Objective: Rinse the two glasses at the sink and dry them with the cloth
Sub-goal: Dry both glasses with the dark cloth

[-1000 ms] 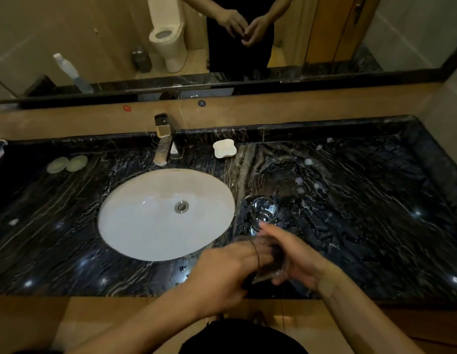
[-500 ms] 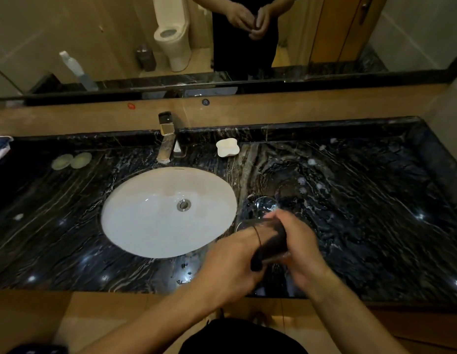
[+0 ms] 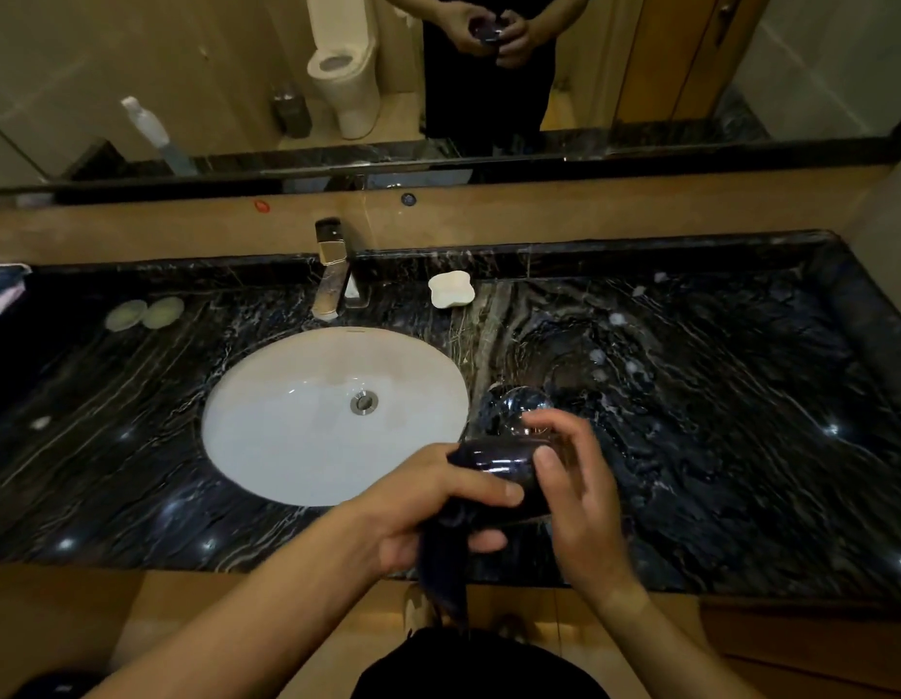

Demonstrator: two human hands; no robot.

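Two glasses: I see one held over the counter's front edge, the other glass (image 3: 519, 408) standing on the black marble counter (image 3: 715, 421) just right of the white basin (image 3: 297, 426).
Held glass (image 3: 498, 464): tilted, dark cloth (image 3: 440, 562) stuffed inside.
Left hand (image 3: 413, 517): fingers curled round the cloth.
Right hand (image 3: 574, 491): fingertips pinching the glass.
Faucet (image 3: 331, 269): behind the basin.

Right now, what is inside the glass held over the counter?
A dark cloth fills the held glass, pushed in by the left hand; its tail hangs below. The right hand covers the glass's base.
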